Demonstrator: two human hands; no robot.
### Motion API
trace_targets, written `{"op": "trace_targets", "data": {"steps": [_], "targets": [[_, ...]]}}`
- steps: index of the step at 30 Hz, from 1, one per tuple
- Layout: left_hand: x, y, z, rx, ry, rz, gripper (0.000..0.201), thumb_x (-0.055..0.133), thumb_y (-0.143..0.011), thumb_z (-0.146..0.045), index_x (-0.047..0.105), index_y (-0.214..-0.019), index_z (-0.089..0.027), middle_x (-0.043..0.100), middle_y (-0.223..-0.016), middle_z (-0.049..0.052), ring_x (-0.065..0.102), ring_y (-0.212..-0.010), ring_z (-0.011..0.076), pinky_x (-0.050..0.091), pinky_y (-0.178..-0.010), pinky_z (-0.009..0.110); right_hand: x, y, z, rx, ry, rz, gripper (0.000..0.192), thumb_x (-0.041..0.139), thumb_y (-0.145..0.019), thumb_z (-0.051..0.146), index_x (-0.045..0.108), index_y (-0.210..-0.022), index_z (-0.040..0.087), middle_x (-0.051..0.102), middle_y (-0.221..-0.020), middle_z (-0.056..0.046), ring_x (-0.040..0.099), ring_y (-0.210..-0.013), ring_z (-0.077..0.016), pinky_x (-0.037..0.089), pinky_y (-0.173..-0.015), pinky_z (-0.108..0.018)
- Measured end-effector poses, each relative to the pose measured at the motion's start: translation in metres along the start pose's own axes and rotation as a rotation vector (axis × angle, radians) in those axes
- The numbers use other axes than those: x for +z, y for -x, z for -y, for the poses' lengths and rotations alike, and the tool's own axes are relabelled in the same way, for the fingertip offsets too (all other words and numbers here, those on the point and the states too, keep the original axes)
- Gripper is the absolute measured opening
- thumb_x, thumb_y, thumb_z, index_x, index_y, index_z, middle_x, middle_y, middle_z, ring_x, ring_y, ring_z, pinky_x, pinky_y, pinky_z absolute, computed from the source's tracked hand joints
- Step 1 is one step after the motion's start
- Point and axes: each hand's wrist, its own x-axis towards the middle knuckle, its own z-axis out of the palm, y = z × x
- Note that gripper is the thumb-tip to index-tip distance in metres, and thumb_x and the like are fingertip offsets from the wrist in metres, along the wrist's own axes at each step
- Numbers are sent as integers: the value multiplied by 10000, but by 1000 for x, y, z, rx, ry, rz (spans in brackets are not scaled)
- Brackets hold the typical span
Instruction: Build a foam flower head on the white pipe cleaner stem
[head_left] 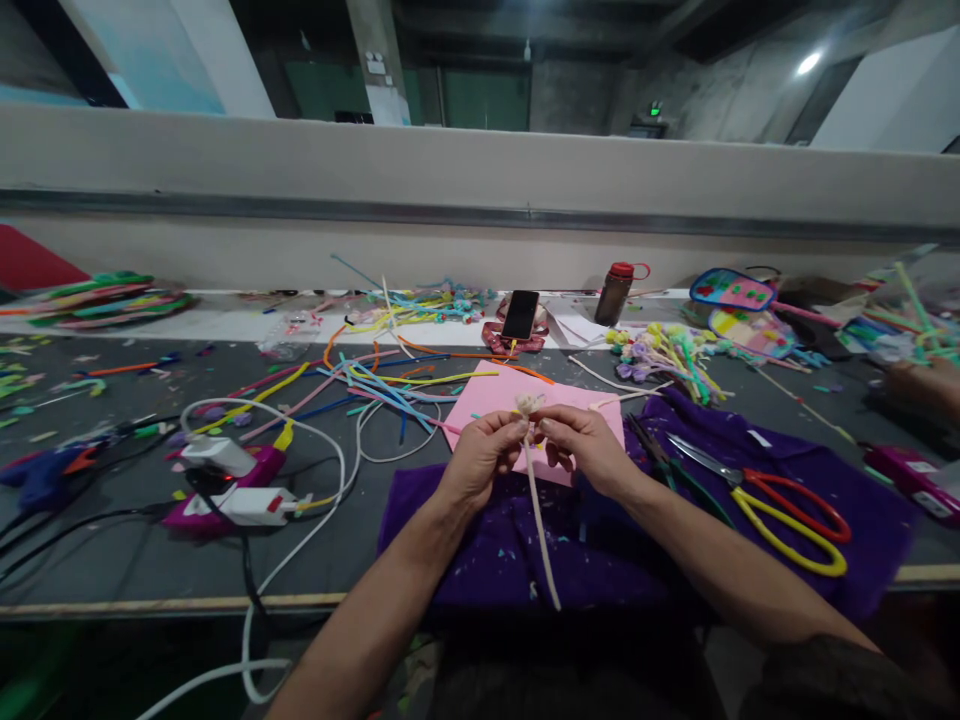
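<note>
My left hand point(480, 458) and my right hand point(585, 445) meet over the table, both pinching the top of a cream pipe cleaner point(541, 520). Its upper end is curled into a small bud point(529, 402) just above my fingertips. The long stem hangs down toward me across a purple cloth point(810, 470). A pink foam sheet point(495, 395) lies right behind my hands.
Red-and-yellow scissors point(787, 505) and dark pliers point(660, 455) lie on the cloth at right. Glue guns point(232, 490) with cords sit at left. Loose coloured pipe cleaners point(375, 385), a phone point(520, 314), a bottle point(615, 292) and finished flowers point(664, 355) fill the back. Another person's hand point(926, 385) is far right.
</note>
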Motion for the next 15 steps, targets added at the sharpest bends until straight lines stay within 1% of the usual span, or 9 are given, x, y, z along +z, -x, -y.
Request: {"op": "trace_targets", "data": {"steps": [6,10,15], "targets": [[0,-1,0,23,-32,-55,243,676,-656,-340,574,-707,-125,564,-574,-14,360,-388,20,195,-345,150,-1,0,2,5,32,-9,286,579,-757,363,629,-948,156,629,-724,-19,511,-441,-70,317,-338,-165],[0,0,-1,54,-25,-39,249,679,-652,-338,558,-716,-129,625,-661,16,392,-389,23,204,-334,153,-3,-3,3,-43,73,-78,258,563,-772,359,630,-917,156,614,-698,-13,503,-431,-65,295,-330,-155],[0,0,-1,39,-9,-34,277,701,-629,-345,561,-739,-133,618,-637,2,400,-371,22,219,-320,147,-6,-5,5,-56,61,-153,252,590,-750,378,625,-845,148,607,-661,-12,485,-422,-61,271,-334,-156]]}}
